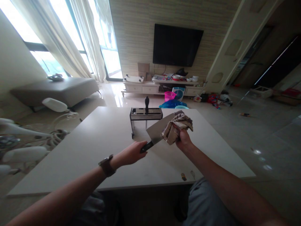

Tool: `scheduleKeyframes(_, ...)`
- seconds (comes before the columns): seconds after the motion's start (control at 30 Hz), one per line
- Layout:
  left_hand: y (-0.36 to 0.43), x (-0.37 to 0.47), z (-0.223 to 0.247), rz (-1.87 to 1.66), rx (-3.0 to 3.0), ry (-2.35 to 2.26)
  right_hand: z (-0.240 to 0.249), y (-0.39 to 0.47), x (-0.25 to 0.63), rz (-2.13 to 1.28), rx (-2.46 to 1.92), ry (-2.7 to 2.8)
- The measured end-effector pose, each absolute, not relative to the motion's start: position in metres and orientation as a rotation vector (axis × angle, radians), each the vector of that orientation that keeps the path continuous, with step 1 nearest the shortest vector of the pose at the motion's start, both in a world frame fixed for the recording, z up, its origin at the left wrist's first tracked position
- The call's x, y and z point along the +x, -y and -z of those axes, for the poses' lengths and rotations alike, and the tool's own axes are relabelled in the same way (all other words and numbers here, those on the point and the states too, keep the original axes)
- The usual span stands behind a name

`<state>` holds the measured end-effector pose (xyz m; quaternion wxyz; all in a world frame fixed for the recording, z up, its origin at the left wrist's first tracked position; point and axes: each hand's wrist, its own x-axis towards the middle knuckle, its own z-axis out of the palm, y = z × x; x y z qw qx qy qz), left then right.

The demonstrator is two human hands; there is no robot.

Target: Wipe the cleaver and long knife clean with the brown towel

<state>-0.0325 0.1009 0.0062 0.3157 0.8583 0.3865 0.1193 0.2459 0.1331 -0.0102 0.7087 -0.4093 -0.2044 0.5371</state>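
My left hand (134, 153) is wrapped round the black handle of a cleaver (156, 128), whose wide metal blade points up and to the right above the table. In my right hand (184, 138) is a bunched brown and white cloth (178, 124), folded over the far part of the blade and hiding it. Behind the blade, a knife block or rack (146, 113) with a dark slotted top stands on the white table (94, 150). A black-handled tool (147, 105) sticks up out of its top.
Two small stickers or marks (183, 176) lie near the table's front edge. Beyond the table are a pink basket (169, 96), a blue plastic bag (172, 104) and a low cabinet (150, 89) under a television (178, 45). White chandelier-like parts (55, 104) lie at left.
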Motion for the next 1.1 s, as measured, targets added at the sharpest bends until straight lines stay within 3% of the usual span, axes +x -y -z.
scheduleKeyframes(0.53, -0.104, -0.047, -0.026, -0.249, 2.178, -1.051, 0.007, -0.113, 0.25, -1.357, -0.997, 0.47)
scheduleKeyframes(1.1, -0.095, -0.041, -0.005, -0.333, 1.924, -0.989, 0.01, -0.116, 0.231, -1.369, -0.992, 0.426)
